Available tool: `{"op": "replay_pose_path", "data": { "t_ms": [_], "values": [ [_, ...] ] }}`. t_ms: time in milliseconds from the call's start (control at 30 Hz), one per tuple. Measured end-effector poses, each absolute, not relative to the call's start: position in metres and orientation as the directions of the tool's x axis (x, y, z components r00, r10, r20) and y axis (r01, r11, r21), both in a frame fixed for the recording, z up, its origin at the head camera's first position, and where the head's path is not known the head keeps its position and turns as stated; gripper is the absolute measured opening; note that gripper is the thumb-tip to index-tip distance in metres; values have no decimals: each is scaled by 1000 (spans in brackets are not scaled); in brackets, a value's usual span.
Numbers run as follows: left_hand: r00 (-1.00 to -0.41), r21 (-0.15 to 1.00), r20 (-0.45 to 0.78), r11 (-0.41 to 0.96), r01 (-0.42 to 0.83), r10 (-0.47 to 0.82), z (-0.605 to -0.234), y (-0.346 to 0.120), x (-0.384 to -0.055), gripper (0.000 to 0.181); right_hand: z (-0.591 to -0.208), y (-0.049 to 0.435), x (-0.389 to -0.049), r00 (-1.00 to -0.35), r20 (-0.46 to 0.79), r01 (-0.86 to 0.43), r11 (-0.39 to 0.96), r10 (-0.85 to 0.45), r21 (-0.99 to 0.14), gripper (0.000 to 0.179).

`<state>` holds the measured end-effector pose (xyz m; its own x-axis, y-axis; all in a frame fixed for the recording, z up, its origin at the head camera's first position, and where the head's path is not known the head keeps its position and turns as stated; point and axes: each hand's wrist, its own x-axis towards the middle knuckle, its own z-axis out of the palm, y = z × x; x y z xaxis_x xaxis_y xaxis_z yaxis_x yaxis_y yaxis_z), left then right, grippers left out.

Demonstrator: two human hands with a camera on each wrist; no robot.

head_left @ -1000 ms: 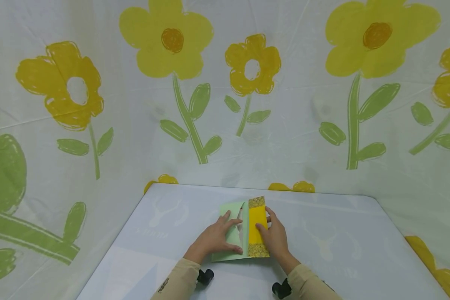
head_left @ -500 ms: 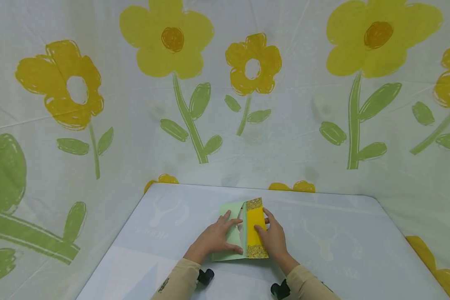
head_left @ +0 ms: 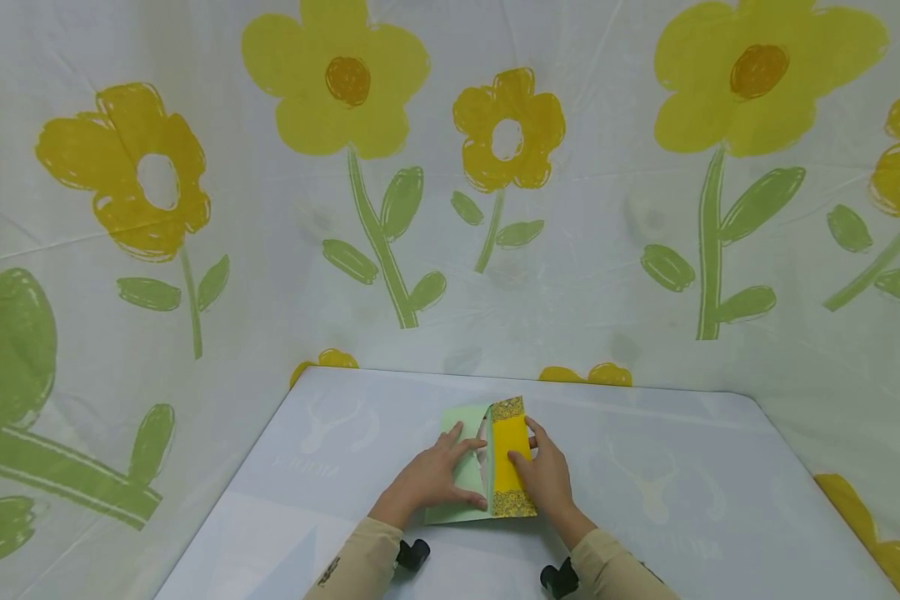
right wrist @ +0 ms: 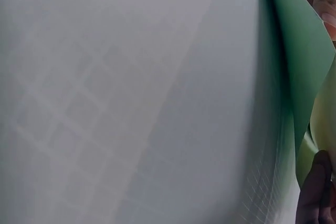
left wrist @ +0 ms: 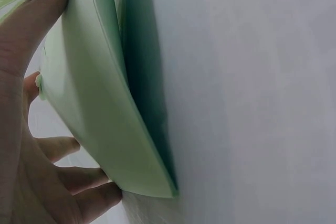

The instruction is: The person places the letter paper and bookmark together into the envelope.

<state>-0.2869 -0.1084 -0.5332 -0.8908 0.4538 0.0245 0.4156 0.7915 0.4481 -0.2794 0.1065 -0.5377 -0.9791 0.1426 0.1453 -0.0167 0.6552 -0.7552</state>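
Note:
In the head view a light green folded paper card (head_left: pixel 465 418) lies on the table, with a yellow panel (head_left: pixel 507 454) on its right part. Gold glitter bands cross that panel at top and bottom. Between the green part and the panel a narrow gap shows something whitish, too small to tell. My left hand (head_left: pixel 437 475) rests on the green part, its fingers spread. My right hand (head_left: pixel 551 473) pinches the panel's right edge, thumb in front and fingers partly hidden behind. Up close in the left wrist view, the green card (left wrist: pixel 100 103) stands bent, its lower fold gaping.
The white table (head_left: pixel 637 467) carries faint grey printed figures. Behind and beside it hangs a white cloth (head_left: pixel 592 250) printed with yellow flowers. Black wrist devices (head_left: pixel 414 554) sit below both hands, at the sleeve cuffs.
My right hand has shifted slightly left, bringing the yellow panel closer to the green part. The left hand stays in place on the card.

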Motion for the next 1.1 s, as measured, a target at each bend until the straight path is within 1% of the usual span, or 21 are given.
{"op": "replay_pose_path", "data": {
  "t_ms": [333,567,833,1100],
  "values": [
    [-894,447,7,798,404,449,-531,-108,-286,97,-537,103,-281,-981,122,5,649,151,-761,69],
    [-889,439,10,796,416,458,-532,-108,-287,96,-537,99,-279,-985,129,-22,645,119,-764,69],
    [-891,433,1,803,409,453,-532,-108,-287,96,-536,97,-277,-986,124,-24,636,112,-771,68],
    [-894,430,-5,808,402,447,-530,-107,-287,97,-534,97,-277,-983,134,-21,647,127,-762,64]
  ]
}}
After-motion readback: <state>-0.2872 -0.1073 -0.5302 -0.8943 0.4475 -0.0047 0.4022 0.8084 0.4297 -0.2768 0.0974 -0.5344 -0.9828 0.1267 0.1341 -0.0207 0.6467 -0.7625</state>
